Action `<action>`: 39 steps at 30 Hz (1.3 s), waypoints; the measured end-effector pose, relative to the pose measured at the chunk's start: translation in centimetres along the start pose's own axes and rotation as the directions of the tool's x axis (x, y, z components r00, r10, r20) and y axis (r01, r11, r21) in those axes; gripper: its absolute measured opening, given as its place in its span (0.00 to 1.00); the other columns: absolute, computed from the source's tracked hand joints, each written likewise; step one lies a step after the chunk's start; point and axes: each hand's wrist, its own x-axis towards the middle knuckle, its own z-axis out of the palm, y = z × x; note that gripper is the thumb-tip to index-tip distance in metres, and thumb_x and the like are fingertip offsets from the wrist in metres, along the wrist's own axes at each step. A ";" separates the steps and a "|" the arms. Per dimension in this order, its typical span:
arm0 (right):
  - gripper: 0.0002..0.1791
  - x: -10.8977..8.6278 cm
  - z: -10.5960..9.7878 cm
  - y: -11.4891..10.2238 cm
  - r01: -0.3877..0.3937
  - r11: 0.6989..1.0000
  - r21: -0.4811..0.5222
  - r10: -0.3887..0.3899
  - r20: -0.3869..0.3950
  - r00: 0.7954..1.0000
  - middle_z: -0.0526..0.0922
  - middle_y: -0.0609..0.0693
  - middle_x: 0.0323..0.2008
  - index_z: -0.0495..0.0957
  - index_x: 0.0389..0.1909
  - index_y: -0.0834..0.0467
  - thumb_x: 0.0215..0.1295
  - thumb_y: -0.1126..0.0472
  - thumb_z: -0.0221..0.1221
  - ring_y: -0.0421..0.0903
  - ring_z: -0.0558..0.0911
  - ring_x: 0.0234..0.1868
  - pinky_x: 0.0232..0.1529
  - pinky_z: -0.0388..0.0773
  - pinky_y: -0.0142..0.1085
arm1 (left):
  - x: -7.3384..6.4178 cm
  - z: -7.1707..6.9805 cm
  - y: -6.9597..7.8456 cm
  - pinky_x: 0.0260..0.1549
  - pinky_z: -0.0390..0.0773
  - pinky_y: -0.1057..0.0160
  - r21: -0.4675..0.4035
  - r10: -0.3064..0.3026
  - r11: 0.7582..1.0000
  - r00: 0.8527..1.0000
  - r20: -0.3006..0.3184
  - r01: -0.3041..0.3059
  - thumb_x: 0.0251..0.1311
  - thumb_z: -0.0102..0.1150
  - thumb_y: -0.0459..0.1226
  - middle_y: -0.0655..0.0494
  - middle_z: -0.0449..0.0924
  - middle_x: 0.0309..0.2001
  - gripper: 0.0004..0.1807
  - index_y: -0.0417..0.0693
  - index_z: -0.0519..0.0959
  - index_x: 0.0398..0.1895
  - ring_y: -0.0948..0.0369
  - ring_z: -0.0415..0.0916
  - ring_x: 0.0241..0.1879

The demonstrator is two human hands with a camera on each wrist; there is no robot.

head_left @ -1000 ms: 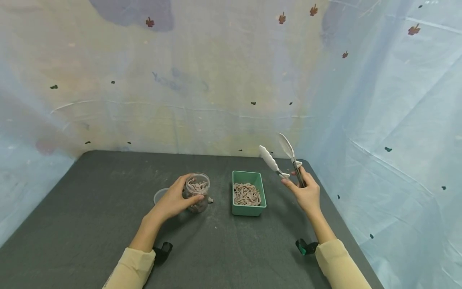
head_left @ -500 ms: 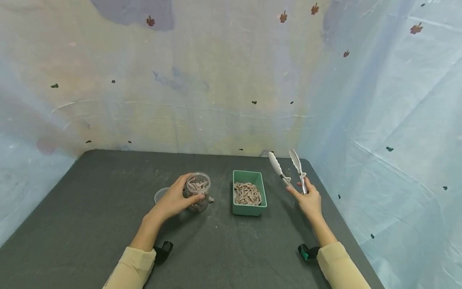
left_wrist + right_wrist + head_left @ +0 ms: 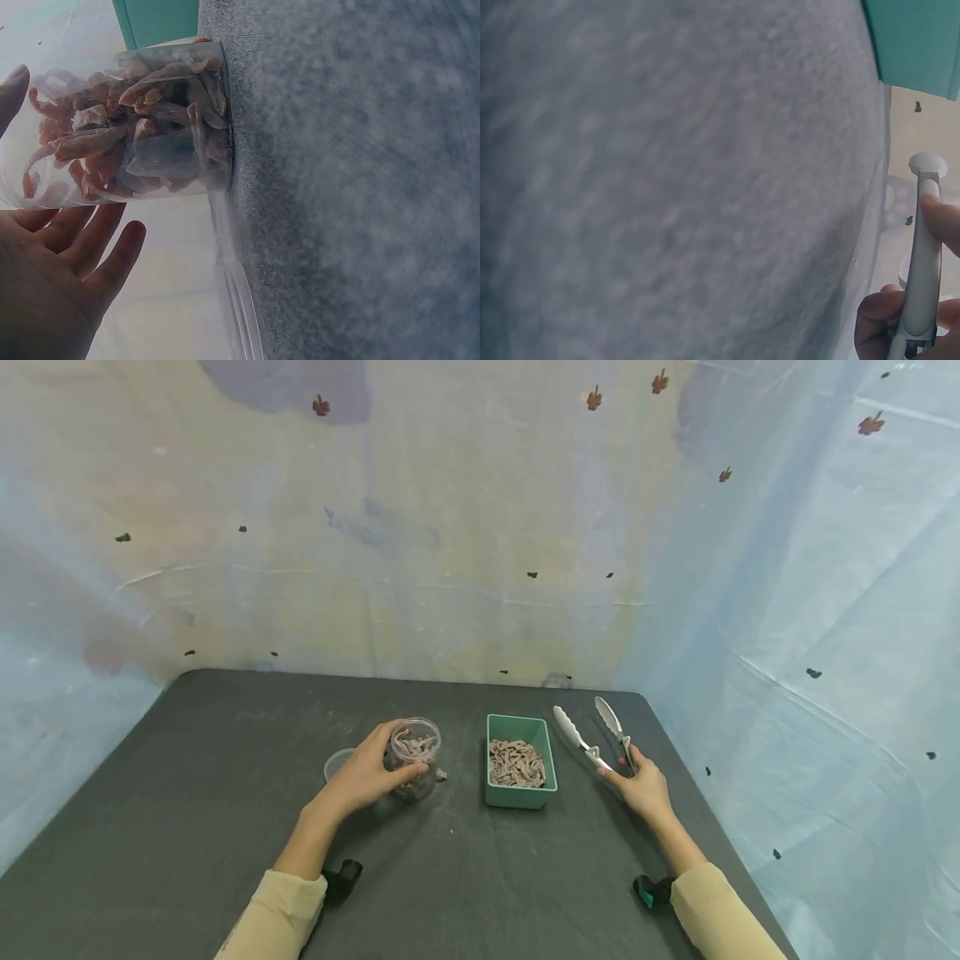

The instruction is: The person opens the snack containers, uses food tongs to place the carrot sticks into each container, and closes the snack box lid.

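Observation:
A clear jar (image 3: 415,742) stands on the dark table, filled with dried, twisted brownish pieces (image 3: 142,112). My left hand (image 3: 367,774) grips it from the left, the thumb on the near side and the fingers behind. To the right, a green bin (image 3: 517,797) holds a layer of similar greyish pieces (image 3: 517,764). In my right hand (image 3: 643,789) are metal tongs (image 3: 585,749) with white scalloped tips, pinched partway along the arms. Their tips are spread apart, with nothing between them, right of the bin.
A clear round lid (image 3: 337,763) lies on the table (image 3: 187,827) behind the left hand. One stray piece (image 3: 441,774) lies just right of the jar. A patterned plastic sheet (image 3: 450,527) hangs behind the table and along its right side.
My right hand has lowered the tongs toward the table, their tips coming down beside the bin, still spread. My left hand and the jar have stayed put.

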 end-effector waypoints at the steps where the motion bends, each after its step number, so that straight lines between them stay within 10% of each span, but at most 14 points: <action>1: 0.52 0.0 0.0 0.1 0.001 1.000 -0.007 -0.001 0.006 1.000 0.74 0.70 0.67 0.49 0.81 0.71 0.71 0.48 0.67 0.70 0.61 0.76 0.72 0.62 0.62 | 0.0 0.0 0.0 0.64 0.67 0.29 -0.002 -0.002 1.000 1.000 0.000 0.002 0.61 0.66 0.66 0.38 0.54 0.79 0.56 0.48 0.54 0.83 0.36 0.59 0.75; 25: 0.45 -0.6 0.3 0.6 0.100 0.980 -0.170 -0.101 0.001 0.995 0.76 0.76 0.57 0.66 0.72 0.75 0.66 0.48 0.69 0.70 0.74 0.57 0.56 0.71 0.63 | -0.2 -0.1 0.2 0.64 0.68 0.30 0.002 -0.003 1.000 1.000 0.006 0.003 0.63 0.67 0.63 0.37 0.55 0.79 0.54 0.47 0.54 0.82 0.36 0.60 0.74; 39: 0.48 -1.0 -0.1 0.2 0.046 0.990 -0.136 -0.039 0.052 0.998 0.67 0.78 0.64 0.56 0.77 0.75 0.73 0.46 0.63 0.72 0.68 0.64 0.61 0.69 0.65 | 0.0 -0.1 0.1 0.65 0.68 0.30 -0.005 0.001 1.000 1.000 0.010 -0.001 0.63 0.68 0.62 0.36 0.56 0.78 0.54 0.46 0.55 0.82 0.36 0.60 0.74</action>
